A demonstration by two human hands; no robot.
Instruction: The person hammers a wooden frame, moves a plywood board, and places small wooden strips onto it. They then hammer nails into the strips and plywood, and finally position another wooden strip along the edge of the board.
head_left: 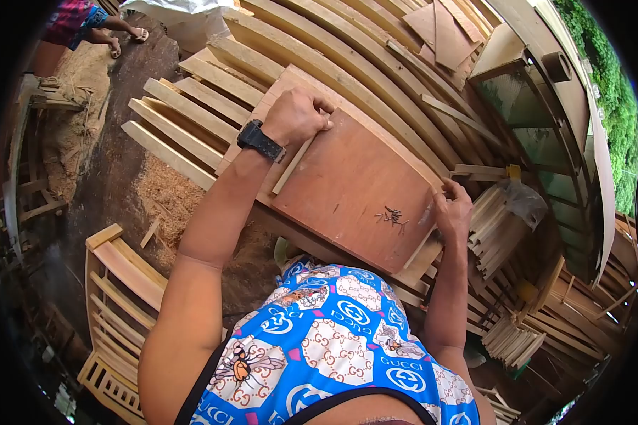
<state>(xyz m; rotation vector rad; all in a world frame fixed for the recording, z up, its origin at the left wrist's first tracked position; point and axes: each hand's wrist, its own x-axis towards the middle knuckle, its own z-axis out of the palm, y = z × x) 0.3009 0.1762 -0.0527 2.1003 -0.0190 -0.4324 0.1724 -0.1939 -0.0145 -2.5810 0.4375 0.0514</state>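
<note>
A reddish-brown wooden panel lies before me on lighter boards, with a small heap of dark nails or screws near its right side. Thin pale strips run along its left and right ends. My left hand, with a black watch on the wrist, is closed at the panel's upper left corner, at the end of the left strip. At the upper right corner is my right hand, its fingers bent against the panel's edge. What lies between the fingers of either hand is too small to make out.
Long curved timber pieces lie behind the panel. Pale slats stick out at left. A slatted wooden frame stands lower left. Bundled sticks are at right. Sawdust covers some floor. Another person's legs show at upper left.
</note>
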